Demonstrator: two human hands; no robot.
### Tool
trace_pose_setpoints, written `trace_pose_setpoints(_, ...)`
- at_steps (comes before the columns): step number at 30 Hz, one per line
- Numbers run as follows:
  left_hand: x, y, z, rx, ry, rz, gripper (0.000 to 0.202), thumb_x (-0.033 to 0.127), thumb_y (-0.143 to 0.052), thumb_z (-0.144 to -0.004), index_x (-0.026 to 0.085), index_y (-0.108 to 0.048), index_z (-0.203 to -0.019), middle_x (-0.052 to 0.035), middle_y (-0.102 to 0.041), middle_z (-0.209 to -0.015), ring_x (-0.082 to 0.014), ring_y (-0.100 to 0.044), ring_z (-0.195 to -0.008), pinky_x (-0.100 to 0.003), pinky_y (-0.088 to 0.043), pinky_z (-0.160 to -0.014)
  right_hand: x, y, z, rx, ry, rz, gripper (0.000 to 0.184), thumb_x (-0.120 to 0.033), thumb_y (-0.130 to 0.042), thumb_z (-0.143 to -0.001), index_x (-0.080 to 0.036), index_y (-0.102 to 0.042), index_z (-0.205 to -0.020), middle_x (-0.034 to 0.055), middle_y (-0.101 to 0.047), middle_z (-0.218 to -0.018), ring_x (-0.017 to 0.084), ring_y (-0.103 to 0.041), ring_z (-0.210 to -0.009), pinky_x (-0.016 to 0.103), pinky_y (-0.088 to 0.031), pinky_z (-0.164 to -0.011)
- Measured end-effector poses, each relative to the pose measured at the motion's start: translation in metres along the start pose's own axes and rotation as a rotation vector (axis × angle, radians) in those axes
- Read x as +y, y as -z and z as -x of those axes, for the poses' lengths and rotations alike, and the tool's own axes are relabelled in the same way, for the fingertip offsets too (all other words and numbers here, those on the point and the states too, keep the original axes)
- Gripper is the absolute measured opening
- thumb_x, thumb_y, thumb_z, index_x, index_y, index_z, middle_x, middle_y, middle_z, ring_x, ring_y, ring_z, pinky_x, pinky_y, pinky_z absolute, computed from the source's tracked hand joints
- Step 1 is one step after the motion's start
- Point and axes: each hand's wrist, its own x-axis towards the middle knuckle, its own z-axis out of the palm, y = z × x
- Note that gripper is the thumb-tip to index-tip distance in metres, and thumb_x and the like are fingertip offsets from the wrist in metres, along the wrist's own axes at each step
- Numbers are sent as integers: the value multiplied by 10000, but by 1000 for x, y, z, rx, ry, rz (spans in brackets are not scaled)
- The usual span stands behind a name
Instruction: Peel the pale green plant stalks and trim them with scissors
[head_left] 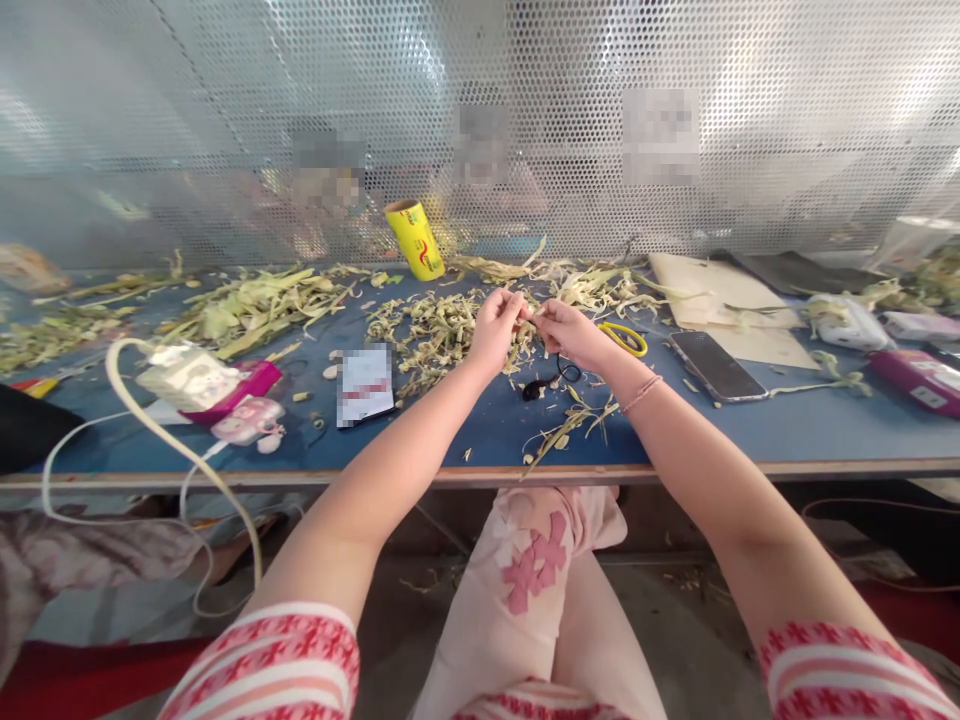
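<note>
Over the middle of the blue table, my left hand (495, 330) and my right hand (570, 330) meet with thumbs and fingers pinched together. A small pale piece of plant (531, 312) shows between the fingertips, too small to make out fully. Just behind and left of my hands spreads a pile of short, pale green-yellow plant pieces (435, 328). Longer dry leaf strips (592, 285) lie beyond my right hand. Below it are a black corded item (538, 388) and a few thin stalks (566, 430). A yellow ring (626, 338) rests beside my right wrist.
A yellow cardboard tube (415, 240) stands tilted against the perforated metal panel (555, 120). Leaf strips (255, 305) are heaped at left, near a cabled charger (191, 380). A lit phone (365, 385) lies left of my hands; a dark phone (718, 366) and cardboard (720, 290) lie right.
</note>
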Motion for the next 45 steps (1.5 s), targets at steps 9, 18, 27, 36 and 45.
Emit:
trace_pose_setpoints(9, -1, 13, -6, 205, -244, -485, 311, 348, -507, -894, 208, -391, -641, 35, -445, -548, -101, -427, -538, -259, -330, -585, -6, -7, 3, 234, 138, 622, 205, -232, -512, -835, -204, -416, -656, -42, -409, -565, 109, -370, -565, 257, -299, -593)
trace_pose_setpoints(18, 0, 22, -16, 195, -294, -610, 353, 275, -516, -870, 214, -293, -603, 50, -317, -523, -105, -323, -518, -280, -250, -565, -12, -7, 7, 60, 346, 733, 233, -240, -434, -836, -200, -351, -623, -26, -394, -607, 113, -381, -632, 253, -300, -636)
trace_pose_setpoints(27, 7, 16, -6, -14, -398, -666, 328, 309, -531, -850, 213, -326, -613, 44, -351, -530, -109, -353, -520, -274, -278, -578, -18, 17, 10, -348, 381, 639, 314, -376, -462, -851, -201, -353, -614, -39, -328, -617, 102, -330, -615, 255, -293, -615)
trace_pose_setpoints(36, -1, 22, -15, -68, -98, -155, 359, 494, -536, -853, 195, -464, -668, 29, -439, -594, -85, -401, -538, -241, -330, -554, -10, 18, 4, 78, 230, 638, 249, -338, -435, -836, -195, -410, -634, -36, -379, -601, 110, -349, -610, 271, -277, -619)
trace_pose_setpoints(45, 12, 12, -3, -343, -119, 14, 338, 492, -644, -776, 182, -554, -677, 2, -539, -739, -53, -353, -513, -235, -278, -480, -10, 15, 5, 70, 141, 522, 253, -329, -450, -784, -200, -380, -577, -51, -327, -525, 97, -316, -556, 265, -246, -570)
